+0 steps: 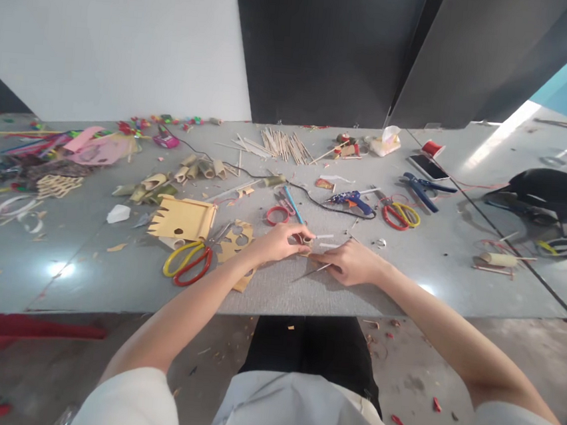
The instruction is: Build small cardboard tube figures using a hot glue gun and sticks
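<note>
Near the table's front edge, my left hand is closed in a pinch around a small round, tan-and-dark piece, mostly covered by the fingers. Just to its right, my right hand is closed, with a thin stick sticking out from under its fingers toward the lower left. The right index fingertip reaches close to the small piece; whether it touches cannot be made out. Two short white sticks lie just beyond the hands. Behind my left hand are a red tape roll and a blue pen.
Left of my forearm lie red-and-yellow scissors, cut cardboard and a notched yellow card box. Farther back are a blue glue gun with its cord, more scissors, pliers, bamboo pieces and sticks.
</note>
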`<state>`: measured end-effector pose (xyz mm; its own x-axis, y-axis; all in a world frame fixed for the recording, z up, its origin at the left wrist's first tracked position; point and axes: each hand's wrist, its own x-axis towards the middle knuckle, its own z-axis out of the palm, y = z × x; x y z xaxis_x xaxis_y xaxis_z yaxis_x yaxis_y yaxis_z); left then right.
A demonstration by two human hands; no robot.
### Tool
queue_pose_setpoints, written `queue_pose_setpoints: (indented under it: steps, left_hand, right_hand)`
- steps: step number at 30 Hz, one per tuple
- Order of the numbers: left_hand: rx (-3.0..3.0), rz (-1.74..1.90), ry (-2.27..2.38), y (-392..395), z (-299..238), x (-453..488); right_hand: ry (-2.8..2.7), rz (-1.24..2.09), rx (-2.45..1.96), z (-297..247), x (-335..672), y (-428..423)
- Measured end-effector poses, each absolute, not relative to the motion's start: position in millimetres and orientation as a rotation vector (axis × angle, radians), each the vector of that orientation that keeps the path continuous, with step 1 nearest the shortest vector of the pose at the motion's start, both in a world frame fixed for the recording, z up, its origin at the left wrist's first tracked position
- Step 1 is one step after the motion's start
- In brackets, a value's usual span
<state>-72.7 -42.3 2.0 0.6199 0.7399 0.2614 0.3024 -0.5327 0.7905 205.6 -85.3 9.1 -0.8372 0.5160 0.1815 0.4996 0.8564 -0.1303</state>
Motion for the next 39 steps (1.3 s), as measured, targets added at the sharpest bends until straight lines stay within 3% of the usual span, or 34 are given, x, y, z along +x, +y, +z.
queue_pose_setpoints:
  steps: [10, 16, 21, 39]
  left_hand:
    - [2.198, 0.787, 0.717, -45, 11, -75]
    - [2.162, 0.876, 0.658, -43, 14, -71]
    - [1.939, 0.856, 0.723, -37, 3, -67]
    - [1.854, 0.795, 0.767, -35, 5, -67]
  right_hand:
    - [-2.800, 0.239, -0.839, 26, 213, -85]
    - [-2.785, -0.159, -0.850, 27, 228, -75]
    - [-2.784, -0.282, -0.793, 23, 228, -73]
    - [-2.881, -0.387, -0.791, 13, 218, -76]
